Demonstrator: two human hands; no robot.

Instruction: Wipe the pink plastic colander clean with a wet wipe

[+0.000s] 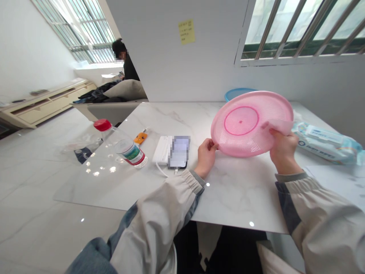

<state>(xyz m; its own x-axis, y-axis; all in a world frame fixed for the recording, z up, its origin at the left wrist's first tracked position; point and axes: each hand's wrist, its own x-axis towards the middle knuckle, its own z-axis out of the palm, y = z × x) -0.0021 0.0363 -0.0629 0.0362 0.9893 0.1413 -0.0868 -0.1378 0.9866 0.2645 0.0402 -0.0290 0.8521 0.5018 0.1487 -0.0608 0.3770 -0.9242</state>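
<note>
A round pink plastic strainer basket (pixel 245 121) is held tilted above the white marble table (pixel 234 194), its underside turned toward me. My left hand (pixel 205 155) pinches its lower left rim. My right hand (pixel 282 146) presses a pale pink wipe (pixel 281 125) against the basket's right side, fingers closed on the wipe.
A pack of wet wipes (pixel 327 142) lies at the right. A blue basin (pixel 238 93) peeks out behind the basket. A phone on a white power bank (pixel 172 151), a red-capped water bottle (pixel 122 146) and a small orange item (pixel 140 137) sit left of my hands. A person sits far back by the window.
</note>
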